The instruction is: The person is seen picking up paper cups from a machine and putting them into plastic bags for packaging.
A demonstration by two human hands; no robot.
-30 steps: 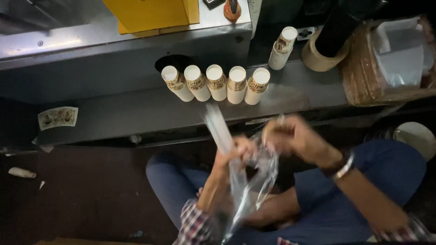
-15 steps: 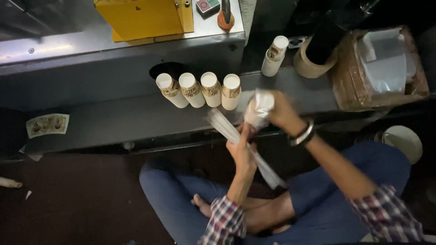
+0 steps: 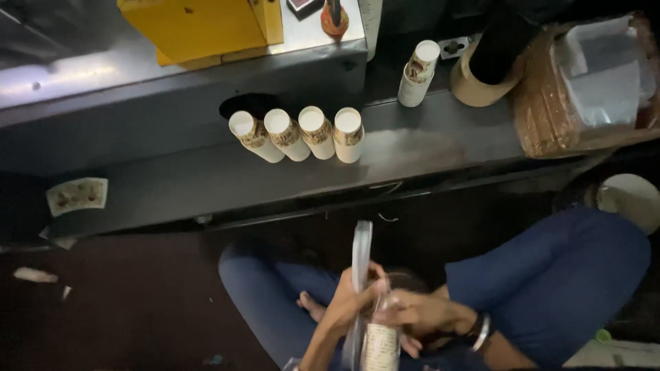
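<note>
Since the earlier frame both hands have dropped from the counter (image 3: 440, 148) to the lap, leaving four paper cup stacks (image 3: 299, 132) in the row | left hand (image 3: 347, 302) grips clear plastic sleeve (image 3: 360, 275) upright, mouth held open | right hand (image 3: 419, 315) closed around cup stack (image 3: 380, 343), feeding it into the sleeve between both hands, low over the crossed legs.

Dim overall, with deep shadow across the floor (image 3: 103, 316) and lap. Soft glare along the surface (image 3: 426, 148) near its back left edge. Slightly blurred, grainy; hands smeared by motion.
</note>
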